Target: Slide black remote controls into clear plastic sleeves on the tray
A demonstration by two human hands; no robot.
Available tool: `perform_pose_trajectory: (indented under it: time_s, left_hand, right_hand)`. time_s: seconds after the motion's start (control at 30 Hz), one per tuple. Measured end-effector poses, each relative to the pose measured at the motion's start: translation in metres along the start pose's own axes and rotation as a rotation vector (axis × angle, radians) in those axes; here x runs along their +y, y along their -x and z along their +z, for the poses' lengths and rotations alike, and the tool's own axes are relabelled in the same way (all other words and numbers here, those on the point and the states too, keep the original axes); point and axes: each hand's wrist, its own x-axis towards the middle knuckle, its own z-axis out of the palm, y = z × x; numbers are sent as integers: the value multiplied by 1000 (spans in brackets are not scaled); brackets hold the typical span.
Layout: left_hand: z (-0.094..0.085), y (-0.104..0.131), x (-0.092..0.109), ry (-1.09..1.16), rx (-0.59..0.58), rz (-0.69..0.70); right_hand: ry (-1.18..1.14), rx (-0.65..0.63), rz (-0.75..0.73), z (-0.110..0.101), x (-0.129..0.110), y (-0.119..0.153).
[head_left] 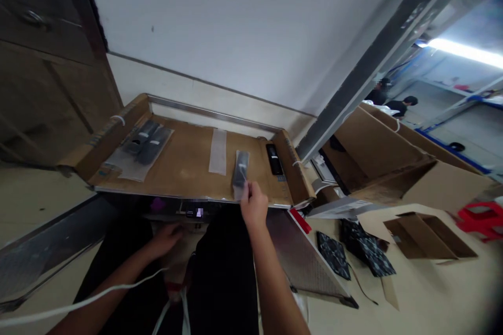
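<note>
Pinching the presumably light, slippery bagged device (241,164) below frame center, your right hand (254,205) grips its lower end; sides seem surer. Your left hand (167,239), lower left: grasp unclear.

Black trousers (228,272) (plain across both thighs), bare forearms (273,277), bare hands (255,207).
</note>
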Motion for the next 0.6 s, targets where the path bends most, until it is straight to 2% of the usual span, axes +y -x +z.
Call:
perform_pose_trajectory:
  time_s: [0.1,0.2,0.23,0.27,0.3,0.37,0.43,0.5,0.6]
  left_hand:
    - [30,-5,24,147,-195,-111]
    - [79,-2,53,555,-515,-315]
    - [97,1,63,678,-603,-358]
    - [114,5,72,782,-636,-382]
    - [130,11,80,861,-632,-396]
    - [154,24,93,968,-551,-416]
    - [167,37,100,1030,-487,-405]
    - [170,47,101,1035,-459,-382]
    - [163,58,96,970,-439,-394]
  right_hand:
    - [-221,41,43,-8,1,54]
    - [-351,-19,54,-22,6,102]
    - [-378,-38,47,-27,8,115]
    - [-399,-59,41,-32,10,126]
    - [-417,-88,41,-37,13,136]
    - [-477,-107,91,-45,19,151]
    - [-599,-107,210,-49,22,161]
    - [-771,-149,371,-48,23,168]
    - [-971,-235,581,-41,20,174]
